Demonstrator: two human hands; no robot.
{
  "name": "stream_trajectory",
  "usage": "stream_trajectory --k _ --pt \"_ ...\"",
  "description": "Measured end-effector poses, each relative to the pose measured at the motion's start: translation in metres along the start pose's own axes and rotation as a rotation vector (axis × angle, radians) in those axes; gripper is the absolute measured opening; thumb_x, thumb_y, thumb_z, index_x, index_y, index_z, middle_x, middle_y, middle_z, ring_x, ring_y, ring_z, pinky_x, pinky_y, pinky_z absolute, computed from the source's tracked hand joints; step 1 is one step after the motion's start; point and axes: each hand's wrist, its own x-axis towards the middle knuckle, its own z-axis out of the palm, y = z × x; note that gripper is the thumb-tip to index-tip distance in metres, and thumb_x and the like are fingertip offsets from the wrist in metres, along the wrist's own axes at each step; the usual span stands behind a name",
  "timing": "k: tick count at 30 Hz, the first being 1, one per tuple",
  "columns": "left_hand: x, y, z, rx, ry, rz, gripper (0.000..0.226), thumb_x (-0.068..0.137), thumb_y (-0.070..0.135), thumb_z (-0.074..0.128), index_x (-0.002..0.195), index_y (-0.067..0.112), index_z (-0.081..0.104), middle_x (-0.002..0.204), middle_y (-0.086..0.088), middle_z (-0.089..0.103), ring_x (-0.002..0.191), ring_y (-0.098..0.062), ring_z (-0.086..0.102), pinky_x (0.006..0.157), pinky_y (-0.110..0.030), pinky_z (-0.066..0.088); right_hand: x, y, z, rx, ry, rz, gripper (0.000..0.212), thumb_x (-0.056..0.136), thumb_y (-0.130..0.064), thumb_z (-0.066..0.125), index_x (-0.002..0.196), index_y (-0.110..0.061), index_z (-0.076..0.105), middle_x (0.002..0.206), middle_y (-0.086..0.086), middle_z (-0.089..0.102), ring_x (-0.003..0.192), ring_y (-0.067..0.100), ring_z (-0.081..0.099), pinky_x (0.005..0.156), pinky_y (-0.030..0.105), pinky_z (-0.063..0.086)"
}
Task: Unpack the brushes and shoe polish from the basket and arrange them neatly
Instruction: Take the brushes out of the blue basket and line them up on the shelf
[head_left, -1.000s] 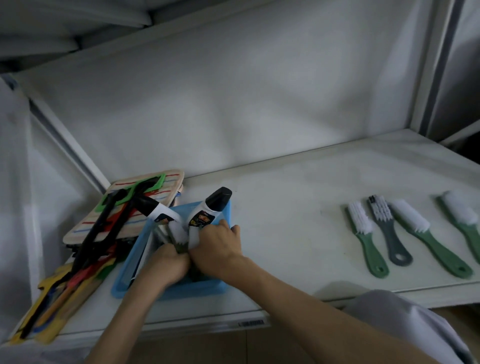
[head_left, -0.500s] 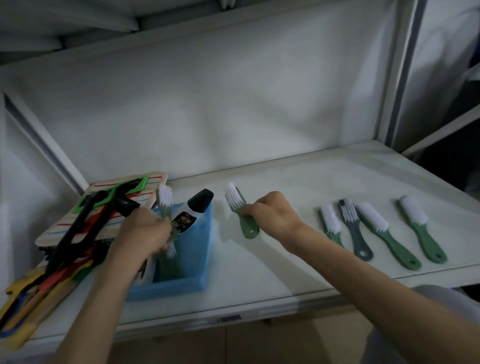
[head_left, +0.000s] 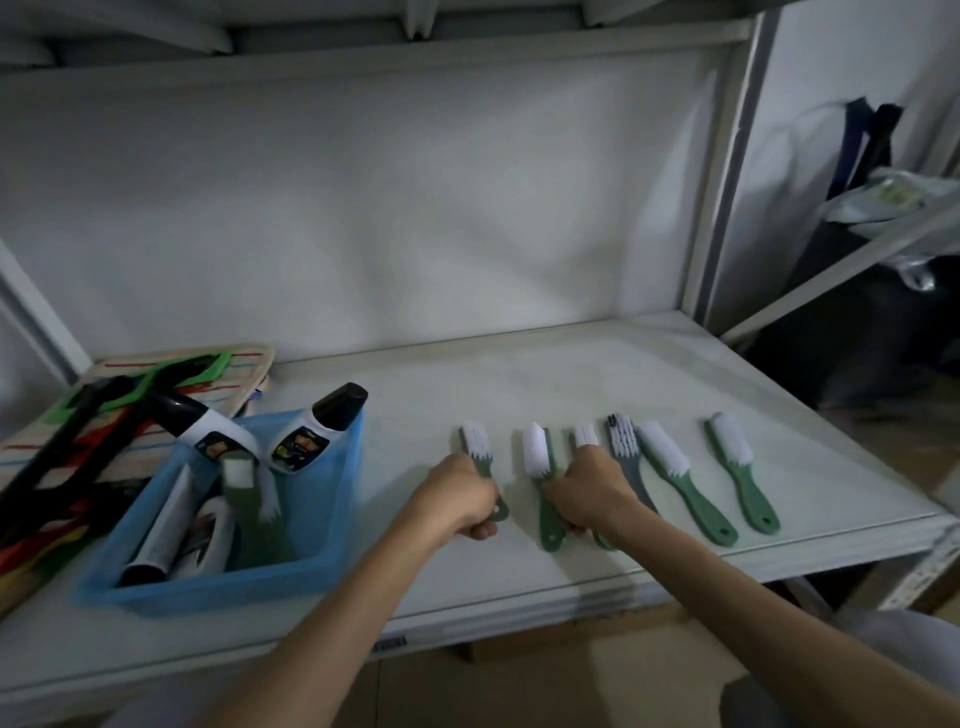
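A blue basket (head_left: 332, 525) sits at the left of the white shelf (head_left: 571, 384). It holds two black-capped shoe polish bottles (head_left: 317, 434), a green brush (head_left: 249, 499) and other polish tubes. My left hand (head_left: 457, 499) is shut on the handle of a green brush (head_left: 477, 444) that lies on the shelf right of the basket. My right hand (head_left: 587, 493) grips the handle of a second green brush (head_left: 537, 457) beside it. Further right lie a partly hidden green brush (head_left: 586, 435), a grey brush (head_left: 621, 436) and two green brushes (head_left: 675, 473).
A stack of striped boards with black, green and coloured shoehorn-like tools (head_left: 104, 410) lies left of and behind the basket. The shelf's front edge (head_left: 519, 618) runs below my arms. A metal upright (head_left: 722, 182) and dark bags (head_left: 872, 218) stand to the right.
Both hands left the basket, each carrying a green brush to the right. The brushes now rest on the shelf in line with the earlier row.
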Motion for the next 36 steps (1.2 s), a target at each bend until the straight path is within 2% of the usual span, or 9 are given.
stream_trajectory --k 7,12,15,19,21,27,32,34,36 --pt "-0.002 -0.001 0.016 0.399 -0.013 0.081 0.025 0.096 0.024 0.048 0.085 0.006 0.061 0.074 -0.013 0.068 0.056 -0.024 0.064 0.060 -0.031 0.056 -0.002 -0.005 -0.003 -0.253 0.010 -0.066 0.007 0.087 -0.008 0.054 0.085 -0.007 0.048 0.087 0.010 0.051 0.077 0.026 0.051 0.064 0.028 0.041" --pt "-0.003 -0.005 0.017 0.557 0.006 0.200 0.030 0.096 0.034 0.049 0.104 0.009 0.064 0.106 -0.012 0.068 0.094 -0.030 0.067 0.067 -0.032 0.046 -0.003 -0.012 -0.010 -0.465 0.033 -0.081 0.008 0.091 -0.010 0.053 0.098 -0.008 0.055 0.103 0.012 0.064 0.084 0.029 0.058 0.066 0.031 0.044" --pt "-0.003 -0.006 0.008 0.496 0.038 0.240 0.028 0.094 0.032 0.050 0.097 0.008 0.065 0.102 -0.014 0.069 0.091 -0.032 0.068 0.062 -0.030 0.042 -0.011 -0.027 -0.009 -0.464 0.084 -0.143 0.010 0.088 -0.011 0.054 0.097 -0.008 0.053 0.106 0.014 0.060 0.099 0.034 0.062 0.069 0.032 0.043" --pt "-0.020 -0.004 -0.037 0.407 0.259 0.310 0.036 0.092 0.031 0.051 0.061 0.012 0.045 0.067 -0.009 0.055 0.060 -0.028 0.055 0.049 -0.028 0.032 -0.021 -0.057 0.005 -0.306 0.078 -0.262 0.015 0.086 -0.018 0.055 0.080 -0.007 0.047 0.098 0.018 0.060 0.090 0.038 0.059 0.068 0.032 0.042" --pt "-0.027 -0.014 -0.070 0.361 0.380 0.291 0.040 0.090 0.031 0.052 0.057 0.012 0.044 0.057 -0.005 0.051 0.056 -0.029 0.052 0.046 -0.027 0.031 -0.023 -0.073 0.019 -0.220 0.062 -0.343 0.020 0.086 -0.024 0.055 0.078 -0.005 0.053 0.096 0.018 0.064 0.086 0.038 0.060 0.069 0.032 0.046" --pt "-0.036 -0.090 -0.166 0.391 0.593 0.022 0.024 0.089 0.026 0.058 0.072 0.009 0.059 0.076 -0.010 0.062 0.067 -0.024 0.057 0.055 -0.029 0.041 -0.036 -0.124 0.071 -0.006 -0.001 -0.527 0.024 0.090 -0.019 0.050 0.076 -0.001 0.056 0.083 0.016 0.065 0.075 0.037 0.060 0.066 0.036 0.049" --pt "-0.040 -0.124 -0.184 0.438 0.462 -0.162 0.033 0.086 0.033 0.066 0.063 0.011 0.058 0.062 -0.005 0.060 0.063 -0.022 0.060 0.056 -0.029 0.042 -0.043 -0.152 0.113 -0.280 0.044 -0.802 0.030 0.089 -0.013 0.047 0.060 -0.015 0.038 0.075 0.007 0.054 0.077 0.032 0.052 0.103 0.039 0.029" --pt "-0.035 -0.128 -0.180 0.449 0.424 -0.172 0.032 0.084 0.037 0.067 0.067 0.011 0.062 0.065 -0.005 0.061 0.064 -0.022 0.058 0.056 -0.029 0.042 -0.046 -0.160 0.130 -0.406 -0.023 -0.845 0.027 0.089 -0.013 0.048 0.064 -0.015 0.038 0.088 0.011 0.064 0.092 0.032 0.060 0.109 0.039 0.024" --pt "-0.026 -0.129 -0.173 0.517 0.432 -0.142 0.026 0.087 0.037 0.060 0.087 0.013 0.069 0.085 -0.008 0.069 0.079 -0.026 0.063 0.069 -0.033 0.050 -0.046 -0.166 0.147 -0.486 -0.090 -0.853 0.005 0.089 -0.013 0.051 0.089 -0.014 0.055 0.107 0.011 0.068 0.103 0.029 0.062 0.104 0.037 0.029"
